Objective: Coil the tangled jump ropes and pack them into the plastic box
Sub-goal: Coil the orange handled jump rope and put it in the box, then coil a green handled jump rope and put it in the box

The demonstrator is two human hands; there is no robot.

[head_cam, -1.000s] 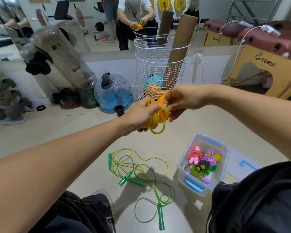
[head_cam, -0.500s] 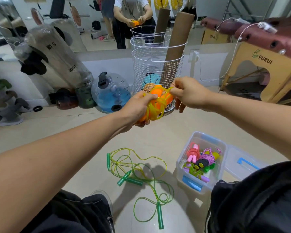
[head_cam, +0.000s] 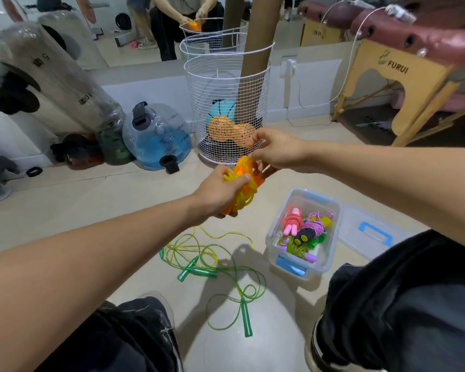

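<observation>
yellow rope [head_cam: 243, 193]: coiled bundle (orange handles) | left hand [head_cam: 219, 189]: fingers gripping it | right hand [head_cam: 275, 150]: fingers pinching its top

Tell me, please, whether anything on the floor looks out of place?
Yes: the green jump rope sprawls tangled on the floor, left of the plastic box, not coiled or packed like the ropes inside.

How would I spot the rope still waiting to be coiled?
Find the clear plastic box on the floor. Left of it a loose yellow-green rope sprawls, uncoiled. Its green handles set it apart from the orange-handled rope in the hands.
</observation>
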